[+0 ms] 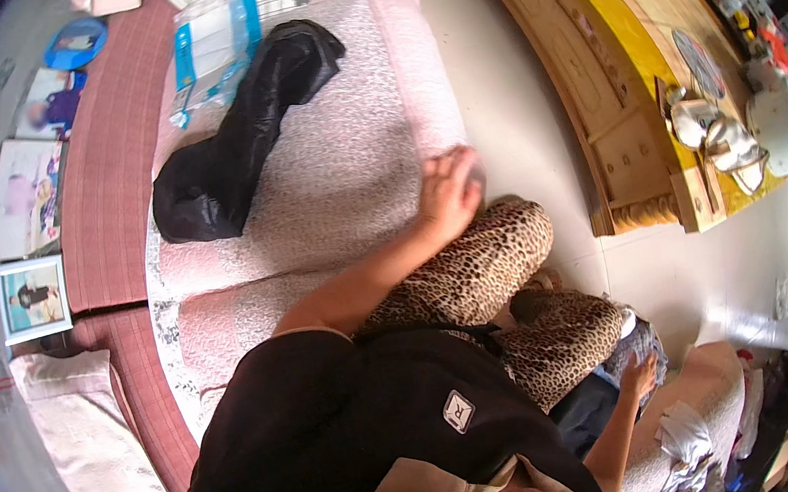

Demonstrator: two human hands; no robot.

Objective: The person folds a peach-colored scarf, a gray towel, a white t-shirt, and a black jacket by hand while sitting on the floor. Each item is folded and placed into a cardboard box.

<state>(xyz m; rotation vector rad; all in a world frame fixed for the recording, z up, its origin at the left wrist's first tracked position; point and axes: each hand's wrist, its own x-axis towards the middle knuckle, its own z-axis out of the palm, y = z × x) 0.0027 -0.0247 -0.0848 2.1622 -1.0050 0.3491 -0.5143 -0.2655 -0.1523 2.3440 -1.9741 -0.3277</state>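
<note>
My left hand (450, 189) lies palm down on the pink padded edge of a sofa cover (410, 40), beside my bent knee in leopard-print trousers (508, 252). Its fingers look slightly blurred and spread, with nothing seen in them. Lower right, my right hand (639, 377) is by a grey-blue piece of cloth (634, 344), fingers extended; whether it touches the cloth is hard to tell. Dark blue fabric (586, 404) lies between that hand and my leg. On the seat ahead of my left arm, a black shiny garment or cloth (237, 147) lies bunched.
Clear plastic packaging with blue edges (215, 44) lies beyond the black cloth. Framed photos (33, 298) line the left side behind the red backrest (100, 174). A wooden cabinet (617, 116) carries metal pots (731, 146) and a white appliance (781, 127). A plastic bag (682, 439) sits lower right.
</note>
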